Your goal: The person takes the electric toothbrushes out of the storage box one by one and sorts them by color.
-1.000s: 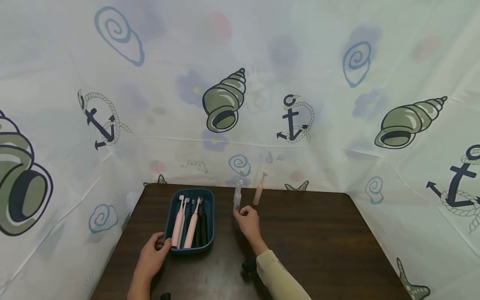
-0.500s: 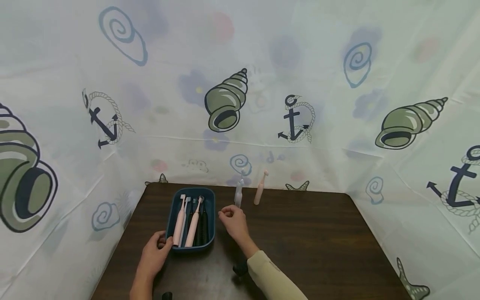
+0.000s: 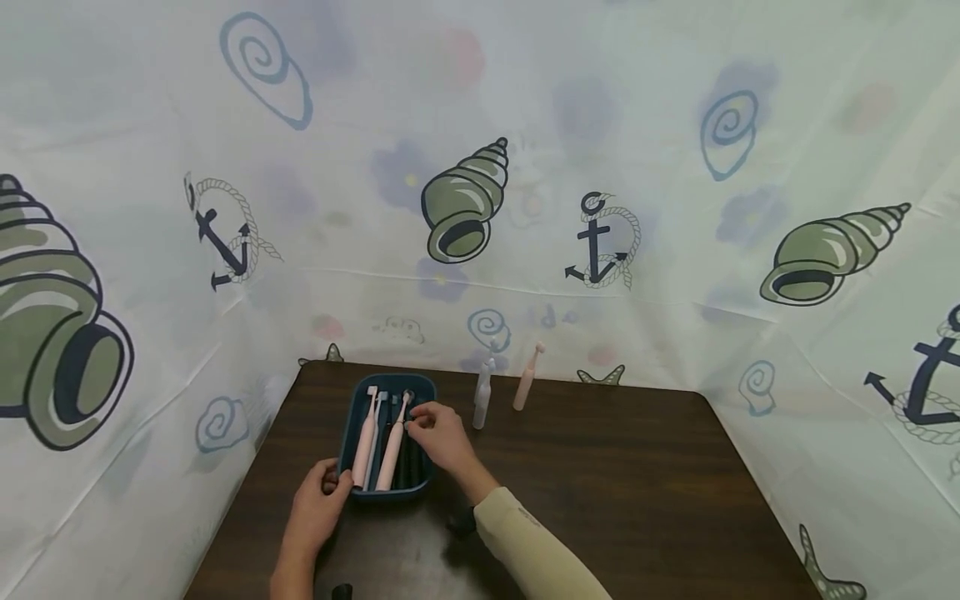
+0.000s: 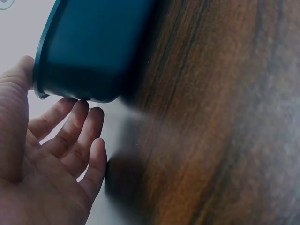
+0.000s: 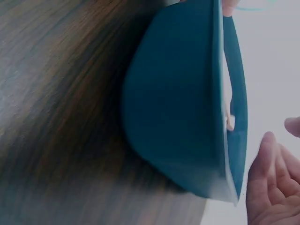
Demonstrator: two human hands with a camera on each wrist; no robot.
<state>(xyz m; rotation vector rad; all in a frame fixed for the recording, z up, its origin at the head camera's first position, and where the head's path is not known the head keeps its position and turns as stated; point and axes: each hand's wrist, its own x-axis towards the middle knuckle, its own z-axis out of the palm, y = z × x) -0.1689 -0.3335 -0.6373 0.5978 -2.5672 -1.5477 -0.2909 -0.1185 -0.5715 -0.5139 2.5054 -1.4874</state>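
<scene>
A dark blue plastic box (image 3: 390,496) stands on the table, holding several electric toothbrushes. Among them are a pink toothbrush (image 3: 364,450) at its left, another pink toothbrush (image 3: 390,457) in the middle, and black ones partly hidden at the right. My left hand (image 3: 318,500) grips the box's near left corner, thumb at the rim and fingertips against the wall (image 4: 89,56). My right hand (image 3: 442,437) hovers over the box's right side, near the brush heads. In the right wrist view its thumb and fingertips are apart, with nothing between them.
Behind the right hand, a whitish toothbrush (image 3: 482,400) and a pink toothbrush (image 3: 525,387) stand upright on the dark wooden table (image 3: 637,483). A patterned cloth (image 3: 645,150) hangs behind the far edge. Small black objects sit close to both wrists.
My right hand has left the standing whitish toothbrush and moved left, over the box. The left hand keeps its place at the box corner. The head view has shifted slightly.
</scene>
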